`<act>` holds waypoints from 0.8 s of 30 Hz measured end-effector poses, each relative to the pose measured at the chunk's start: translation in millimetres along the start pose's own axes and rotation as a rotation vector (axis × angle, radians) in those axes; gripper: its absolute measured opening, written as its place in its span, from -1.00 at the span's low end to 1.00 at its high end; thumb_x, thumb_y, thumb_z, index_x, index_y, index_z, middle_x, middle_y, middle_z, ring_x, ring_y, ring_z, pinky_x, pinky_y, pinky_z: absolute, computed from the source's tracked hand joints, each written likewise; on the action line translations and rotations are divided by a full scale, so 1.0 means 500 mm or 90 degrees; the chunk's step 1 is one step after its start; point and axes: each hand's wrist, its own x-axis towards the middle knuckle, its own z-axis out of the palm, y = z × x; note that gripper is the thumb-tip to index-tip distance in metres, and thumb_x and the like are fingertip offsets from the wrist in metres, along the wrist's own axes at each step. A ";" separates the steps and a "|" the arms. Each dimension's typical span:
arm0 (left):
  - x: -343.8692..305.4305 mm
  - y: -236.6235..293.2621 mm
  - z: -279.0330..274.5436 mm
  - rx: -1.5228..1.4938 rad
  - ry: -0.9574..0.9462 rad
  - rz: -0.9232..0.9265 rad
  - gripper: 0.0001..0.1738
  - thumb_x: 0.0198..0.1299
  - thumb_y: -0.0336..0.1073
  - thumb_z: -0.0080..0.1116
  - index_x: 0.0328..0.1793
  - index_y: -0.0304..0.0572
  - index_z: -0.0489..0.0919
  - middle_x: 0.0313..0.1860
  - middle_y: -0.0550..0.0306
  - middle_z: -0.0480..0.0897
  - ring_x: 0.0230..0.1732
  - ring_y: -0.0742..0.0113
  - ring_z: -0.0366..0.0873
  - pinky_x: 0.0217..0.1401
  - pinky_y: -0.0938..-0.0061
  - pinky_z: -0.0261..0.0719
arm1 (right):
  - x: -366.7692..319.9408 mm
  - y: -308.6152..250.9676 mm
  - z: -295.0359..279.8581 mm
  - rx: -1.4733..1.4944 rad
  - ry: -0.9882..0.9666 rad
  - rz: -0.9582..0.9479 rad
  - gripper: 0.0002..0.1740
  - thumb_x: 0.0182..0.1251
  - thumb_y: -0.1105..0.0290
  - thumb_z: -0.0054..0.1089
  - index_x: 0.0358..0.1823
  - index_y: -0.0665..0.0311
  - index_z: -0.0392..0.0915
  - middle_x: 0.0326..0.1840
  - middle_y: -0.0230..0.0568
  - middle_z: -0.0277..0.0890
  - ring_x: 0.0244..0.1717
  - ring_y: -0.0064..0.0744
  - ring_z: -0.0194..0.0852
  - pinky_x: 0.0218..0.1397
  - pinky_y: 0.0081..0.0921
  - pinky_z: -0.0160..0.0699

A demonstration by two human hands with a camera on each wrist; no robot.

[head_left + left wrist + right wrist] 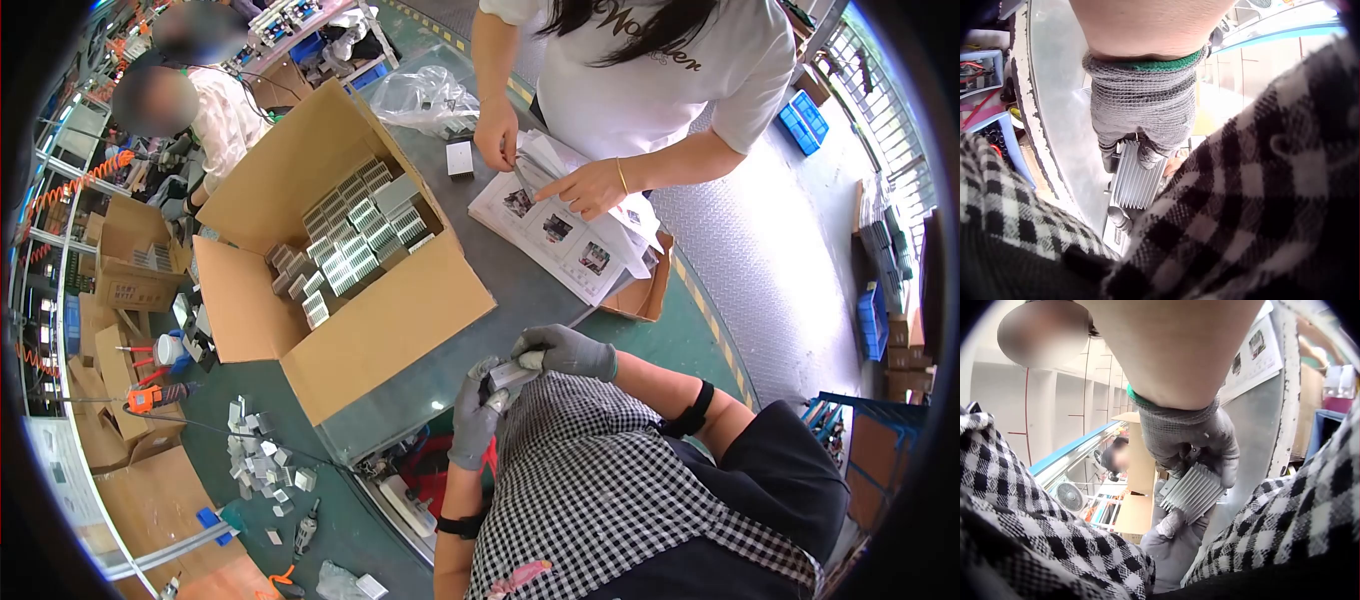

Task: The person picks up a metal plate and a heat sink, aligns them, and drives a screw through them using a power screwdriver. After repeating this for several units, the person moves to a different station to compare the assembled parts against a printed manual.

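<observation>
Just outside the cardboard box's point(390, 320) near wall, the left hand point(475, 415) and right hand point(565, 350) clamp curled fingers on opposite ends of a finned heat sink point(510, 375), seemingly to steady it.

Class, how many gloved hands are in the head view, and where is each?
2. The left hand grips the finned metal block from below, by the checked shirt; the right hand grips its top end. Others may be hidden.
</observation>
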 end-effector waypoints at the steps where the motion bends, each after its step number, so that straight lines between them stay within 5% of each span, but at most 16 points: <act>1: 0.002 -0.005 0.000 0.010 -0.001 0.007 -0.42 0.15 -0.64 0.00 0.35 -0.22 0.36 0.22 0.06 0.45 0.23 0.28 0.43 0.29 0.41 0.42 | 0.001 0.001 -0.003 0.000 0.001 -0.007 -0.77 0.33 0.38 0.15 -0.08 0.39 0.53 -0.30 -0.31 0.54 -0.31 -0.53 0.50 -0.22 -0.52 0.55; 24: 0.012 -0.029 0.006 0.022 0.047 -0.002 -0.43 0.16 -0.58 0.03 0.36 -0.25 0.35 0.26 0.03 0.43 0.25 0.23 0.42 0.32 0.37 0.38 | 0.028 0.022 -0.024 -0.011 -0.033 0.003 -0.77 0.30 0.40 0.13 -0.10 0.39 0.55 -0.29 -0.28 0.56 -0.30 -0.50 0.50 -0.18 -0.50 0.55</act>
